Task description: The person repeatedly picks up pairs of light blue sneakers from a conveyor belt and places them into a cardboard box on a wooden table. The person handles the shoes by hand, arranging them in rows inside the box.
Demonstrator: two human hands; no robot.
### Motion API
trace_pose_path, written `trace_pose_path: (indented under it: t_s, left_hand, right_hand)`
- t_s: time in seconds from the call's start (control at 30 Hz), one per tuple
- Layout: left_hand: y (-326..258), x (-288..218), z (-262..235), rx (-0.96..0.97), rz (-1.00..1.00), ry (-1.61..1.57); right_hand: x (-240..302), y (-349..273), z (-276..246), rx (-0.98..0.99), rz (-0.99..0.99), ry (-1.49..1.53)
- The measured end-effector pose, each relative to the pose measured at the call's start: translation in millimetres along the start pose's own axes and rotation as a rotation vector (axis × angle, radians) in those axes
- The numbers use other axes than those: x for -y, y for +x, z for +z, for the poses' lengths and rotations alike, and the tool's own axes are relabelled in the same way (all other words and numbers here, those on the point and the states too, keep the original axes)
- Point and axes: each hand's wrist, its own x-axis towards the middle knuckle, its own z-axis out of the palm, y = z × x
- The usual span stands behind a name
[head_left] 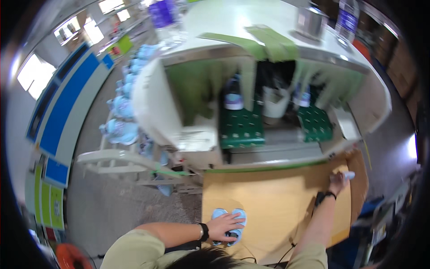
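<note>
A pair of small light-blue shoes (236,215) with dark parts sits on the wooden tabletop (268,197), near its front left. Across them lies my left hand (225,227), its fingers spread and the palm covering part of both shoes. My right hand (339,183) reaches to the far right of the tabletop, beside the upright brown cardboard edge. Its fingers are closed on a small pale object (349,175), whose kind is too blurred to make out.
A white bench with green-lined compartments (206,145) stands beyond the tabletop, holding bottles and a white cup (274,104). On it are a metal pot (310,21) and water bottles (347,22). A rack (112,157) with several light-blue shoes is at the left.
</note>
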Motion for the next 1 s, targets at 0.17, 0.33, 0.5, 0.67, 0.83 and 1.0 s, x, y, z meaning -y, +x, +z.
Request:
trace_pose_path:
  t_s: [0.17, 0.33, 0.5, 0.67, 0.83, 1.0]
  left_hand:
    - [-11, 5, 17, -0.026, -0.026, -0.008]
    - [-14, 3, 17, -0.027, -0.023, 0.008]
    - [-10, 13, 26, -0.033, 0.025, 0.039]
    - [-2, 21, 39, -0.088, 0.078, 0.039]
    - [-4, 18, 30, -0.05, 0.079, 0.025]
    - [-8, 18, 29, -0.054, 0.06, 0.077]
  right_hand:
    - [33, -139, -17, 0.205, -0.258, -0.195]
    - [127, -314, -68, 0.343, -0.528, -0.396]
    - [254, -427, -111, 0.413, -0.374, -0.612]
    - [185, -457, -94, 0.704, 0.26, -0.046]
    - [185, -468, -88, 0.486, -0.078, -0.479]
    - [191, -462, -88, 0.553, 0.126, -0.402]
